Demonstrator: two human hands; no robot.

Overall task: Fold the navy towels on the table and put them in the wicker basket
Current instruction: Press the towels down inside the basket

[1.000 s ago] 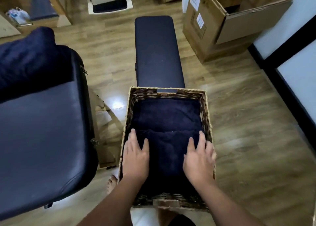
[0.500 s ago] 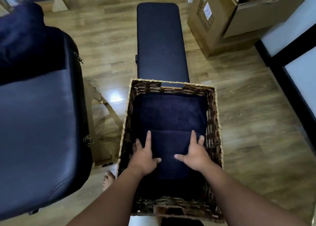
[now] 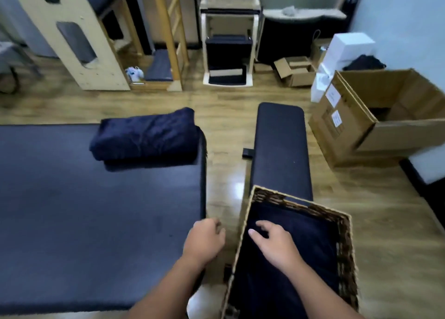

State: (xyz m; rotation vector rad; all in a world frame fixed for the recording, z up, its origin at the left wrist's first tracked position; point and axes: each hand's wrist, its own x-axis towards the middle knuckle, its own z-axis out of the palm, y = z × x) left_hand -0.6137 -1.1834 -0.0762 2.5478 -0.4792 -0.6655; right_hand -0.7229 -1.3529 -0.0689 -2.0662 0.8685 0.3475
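Both hands have lifted off the folded towel they were pressing flat half a second ago, and the view has swung up and left to take in the padded bench top. Now the left hand (image 3: 204,240) hangs at the lower centre of the frame, over the gap between the bench (image 3: 96,222) and the wicker basket (image 3: 346,246), fingers loosely curled and holding nothing. At its right, the right hand (image 3: 274,242) hovers just above the towels in the basket (image 3: 301,232), fingers relaxed and spread, also empty; whether the fingertips touch the cloth cannot be told through the blur.

One more navy towel (image 3: 147,135) lies in a loose roll at the far right corner of the bench, left of centre in the frame, well apart from both hands.

Judging from this, one deposit is done and the next step is to fetch that roll. To do it well, bring it toward the near part of the bench, where bare padding shows, spread it flat, and match corners before each fold so that the finished packet is no wider than the basket's opening. Carry it with both hands beneath it so the folds hold, and lay it squarely on the stack.
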